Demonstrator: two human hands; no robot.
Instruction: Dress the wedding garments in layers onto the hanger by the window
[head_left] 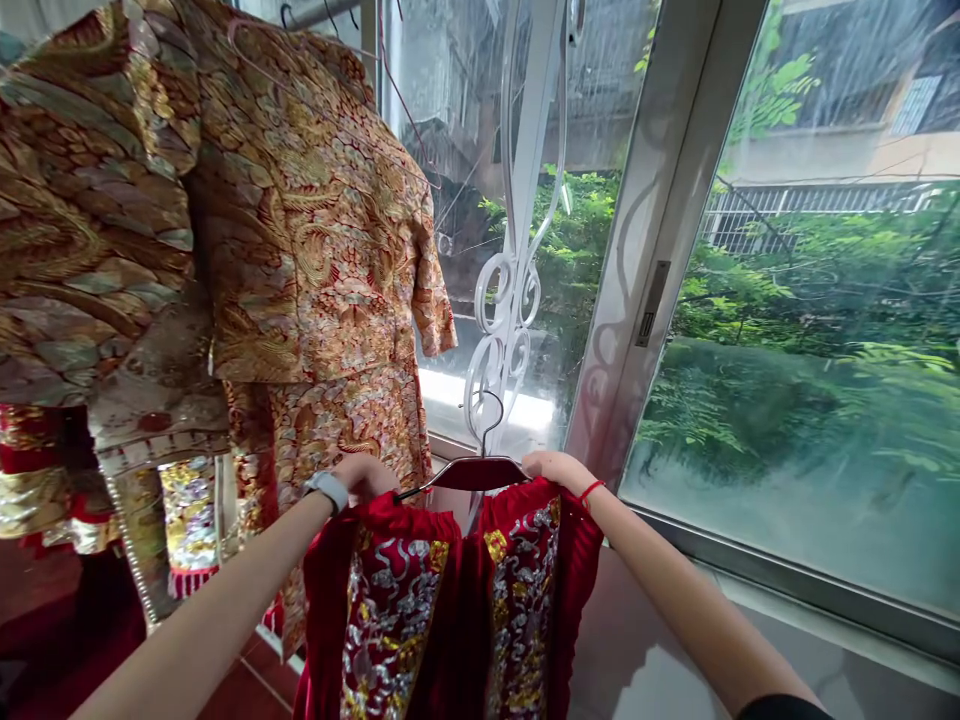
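Note:
A deep red garment [469,620] with gathered top edges and silver and gold embroidered panels hangs in front of me on a clothes hanger [480,473]. The hanger has a dark red body and a metal hook that points up. At its left end, my left hand [369,478], with a pale watch band on the wrist, is closed on the garment's top edge; its fingertips are mostly hidden. My right hand [556,467], wearing a thin red cord, grips the opposite end, fingers wrapped over hanger and cloth. Whether the garment is a skirt or a top, I cannot tell.
Gold brocade jackets [330,220] hang on a rail [311,14] at the left, with more embroidered clothes below. A white scrolled metal stand [504,300] rises behind the hanger. Sliding windows [810,400] fill the right side, above a ledge.

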